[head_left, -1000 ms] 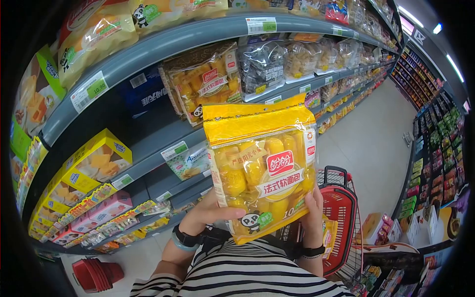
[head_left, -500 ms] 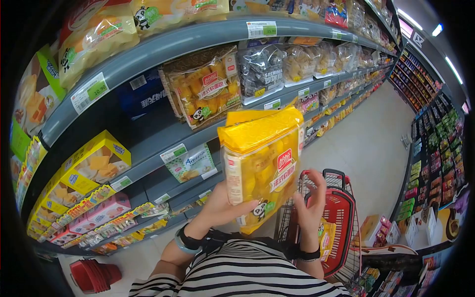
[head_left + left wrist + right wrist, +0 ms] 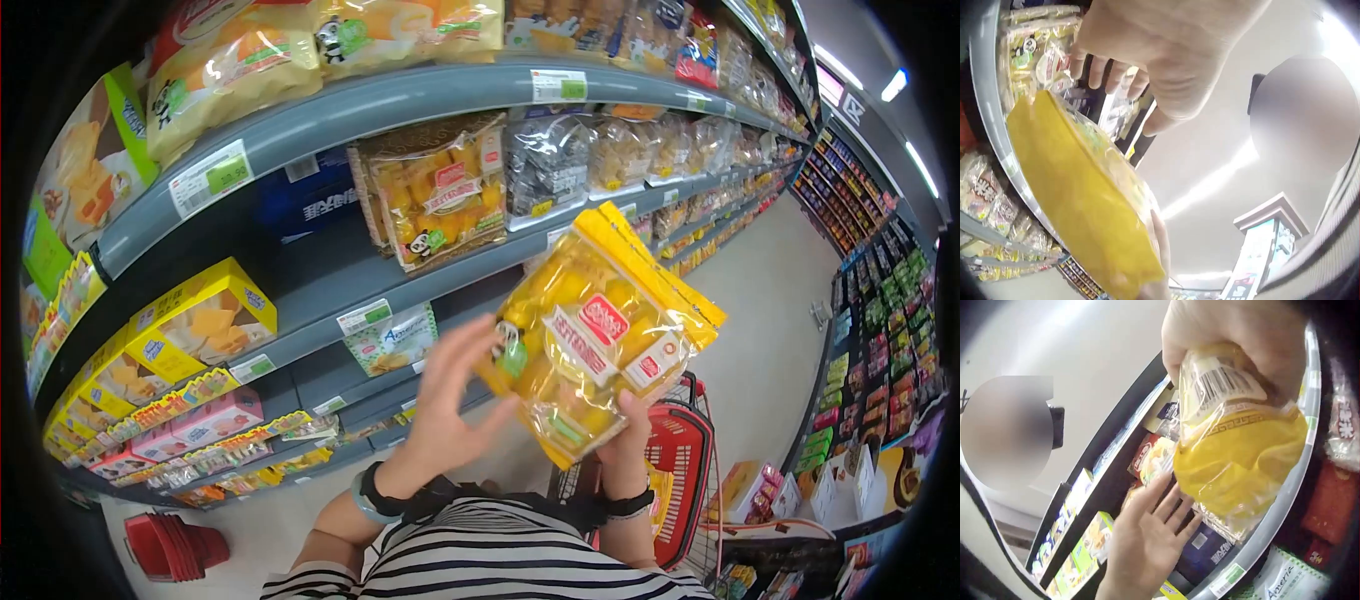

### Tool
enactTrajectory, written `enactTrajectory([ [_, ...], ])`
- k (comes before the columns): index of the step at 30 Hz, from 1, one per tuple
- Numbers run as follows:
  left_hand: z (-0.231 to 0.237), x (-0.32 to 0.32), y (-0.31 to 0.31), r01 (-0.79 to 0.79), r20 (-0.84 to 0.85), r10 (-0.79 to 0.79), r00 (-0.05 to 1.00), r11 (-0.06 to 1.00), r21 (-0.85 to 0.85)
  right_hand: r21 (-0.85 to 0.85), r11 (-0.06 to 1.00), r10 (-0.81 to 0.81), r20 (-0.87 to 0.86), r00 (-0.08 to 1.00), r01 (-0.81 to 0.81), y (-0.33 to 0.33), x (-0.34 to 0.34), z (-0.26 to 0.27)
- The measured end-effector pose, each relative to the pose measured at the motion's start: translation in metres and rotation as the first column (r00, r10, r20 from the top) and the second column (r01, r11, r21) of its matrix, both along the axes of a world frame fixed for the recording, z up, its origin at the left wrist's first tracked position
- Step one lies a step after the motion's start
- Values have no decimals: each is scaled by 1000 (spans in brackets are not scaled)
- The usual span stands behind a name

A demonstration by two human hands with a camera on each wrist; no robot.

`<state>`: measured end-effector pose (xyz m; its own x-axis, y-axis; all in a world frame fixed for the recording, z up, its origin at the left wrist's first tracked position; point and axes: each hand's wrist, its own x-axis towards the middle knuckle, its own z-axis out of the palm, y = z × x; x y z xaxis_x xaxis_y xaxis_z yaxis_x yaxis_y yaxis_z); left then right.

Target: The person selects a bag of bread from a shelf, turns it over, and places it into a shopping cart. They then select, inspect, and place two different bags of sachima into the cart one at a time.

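Note:
A yellow clear-fronted bag of bread rolls [image 3: 575, 345] is tilted in front of the striped shirt, its yellow top strip pointing up and right. My right hand [image 3: 627, 440] grips its lower right side, thumb on the front. In the right wrist view that hand [image 3: 1244, 334] wraps the bag [image 3: 1235, 456] by its barcode end. To the left of the bag, my left hand [image 3: 437, 415] is spread, its fingers close to the bag's panda corner. The left wrist view shows this hand [image 3: 1166, 56] with nothing in its palm, above the bag's yellow bottom [image 3: 1079, 187].
Shelves [image 3: 400, 80] of packaged bread and snacks run along the left, with a brown bread pack [image 3: 440, 195] behind the bag. A red basket [image 3: 685, 470] in a shopping cart stands at my right, holding a yellow pack. Red stacked baskets [image 3: 175, 545] sit on the floor.
The bag was held by both hands, then by the left hand alone. Now the right hand holds it, turned clockwise and farther right, and the left hand has let go.

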<state>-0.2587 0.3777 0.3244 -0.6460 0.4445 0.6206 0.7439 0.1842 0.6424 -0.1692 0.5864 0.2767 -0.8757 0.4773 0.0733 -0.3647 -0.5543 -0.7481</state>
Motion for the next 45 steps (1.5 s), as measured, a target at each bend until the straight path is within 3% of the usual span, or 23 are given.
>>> enactTrajectory([
  [2, 4, -11, -13, -101, 62, 99, 993, 994, 42, -7, 986, 168, 17, 986, -168, 6, 0, -7],
  [3, 5, -18, -18, -34, 312, -24, 950, 983, 178, -45, 967, 250, -38, 967, -252, 7, 0, -3],
  [5, 10, -25, -33, 70, 620, -340, 707, 906, 417, -76, 946, 317, -5, 948, -316, -7, -4, 11],
  [10, 5, -34, -59, 1, 638, -388, 665, 855, 519, -107, 911, 411, 208, 887, -397, -37, -36, 21],
  [12, 10, -40, -74, -152, 647, -353, 677, 792, 591, 9, 888, 448, 207, 870, -460, -40, -56, 23],
  [14, 20, -45, -88, -190, 645, -377, 665, 749, 634, 394, 796, 469, 81, 880, -460, -52, -75, 28],
  [18, 32, -69, -117, -164, 585, -196, 787, 848, 505, 479, 774, 417, 107, 903, -414, -81, -98, 64],
  [20, 38, -85, -135, -254, 350, 179, 919, 950, 183, 496, 759, 429, 109, 897, -423, -91, -113, 70],
  [21, 44, -92, -140, -360, 236, 330, 914, 928, 97, 509, 748, 433, 113, 894, -426, -96, -120, 72],
  [22, 52, -99, -147, -365, 234, 336, 912, 926, 95, 507, 747, 438, 110, 892, -429, -103, -126, 77],
  [24, 69, -112, -160, -416, 192, 425, 885, 905, -86, 597, 721, 392, 65, 917, -351, -121, -136, 86],
  [25, 70, -121, -164, -508, 55, 511, 858, 860, -53, 631, 717, 381, 3, 925, -297, -128, -142, 86],
  [28, 87, -135, -184, -492, 76, 506, 859, 857, -154, 724, 667, 349, -95, 932, -176, -146, -159, 89],
  [29, 87, -138, -187, -549, -49, 549, 834, 819, -164, 748, 646, 330, -93, 939, -153, -148, -167, 84],
  [30, 86, -142, -190, -549, -49, 549, 834, 820, -163, 748, 646, 329, -93, 940, -152, -153, -173, 80],
  [32, 87, -150, -194, -688, -335, 620, 709, 712, -138, 738, 670, 293, -168, 941, -77, -163, -186, 73],
  [33, 91, -152, -195, -629, -191, 604, 774, 768, -119, 739, 669, 294, -167, 941, -78, -168, -190, 70],
  [34, 92, -156, -197, -629, -191, 605, 773, 768, -119, 733, 678, 268, -167, 949, -63, -174, -195, 68],
  [36, 93, -164, -202, -530, 79, 545, 835, 834, -155, 724, 688, 239, -168, 956, -44, -181, -206, 61],
  [39, 92, -167, -209, -582, 52, 594, 803, 800, -146, 795, 602, 132, -192, 972, 75, -190, -224, 50],
  [41, 87, -167, -216, -596, 38, 607, 794, 789, -150, 905, 349, 26, -267, 963, 242, -195, -235, 50],
  [42, 83, -167, -220, -653, -41, 657, 753, 738, -169, 903, 353, 8, -266, 964, 246, -201, -237, 50],
  [45, 79, -167, -230, -720, -157, 703, 694, 670, -181, 908, 5, -140, -414, 900, 418, -215, -248, 50],
])
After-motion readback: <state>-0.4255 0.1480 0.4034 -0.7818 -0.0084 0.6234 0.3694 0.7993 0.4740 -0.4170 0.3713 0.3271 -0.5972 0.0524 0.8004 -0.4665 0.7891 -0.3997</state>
